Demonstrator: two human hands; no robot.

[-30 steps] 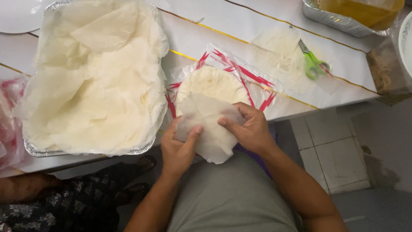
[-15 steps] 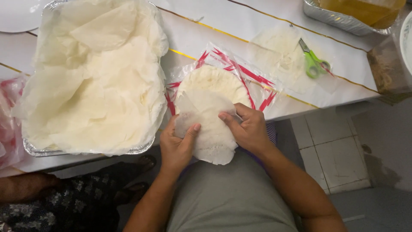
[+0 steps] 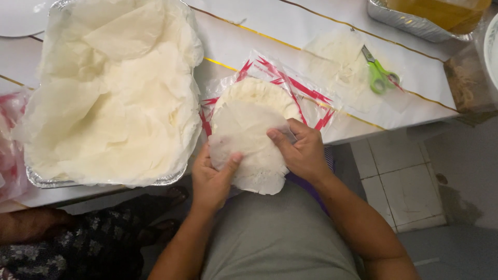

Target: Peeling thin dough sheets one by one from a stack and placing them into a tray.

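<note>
Both hands meet at the table's near edge on one thin, pale round wrapper sheet (image 3: 249,145): the left hand (image 3: 212,179) grips its lower left rim, thumb on top and fingers hidden beneath, while the right hand (image 3: 303,150) pinches its right rim, thumb pressed onto the upper face. So each hand is closed on the sheet, and the two sit about equally near it. The sheet droops toward the person's body below the hands, and its far half lies just beyond the fingertips, over the stack of round wrappers (image 3: 259,93) sitting on an opened clear packet with red markings (image 3: 306,96). Whether the held sheet is fully free of that stack cannot be told. To the left of the left hand, close by, a foil tray (image 3: 104,181) is heaped with loose separated sheets. Farther out past the right hand lie green-handled scissors (image 3: 381,78) on another pale sheet.
</note>
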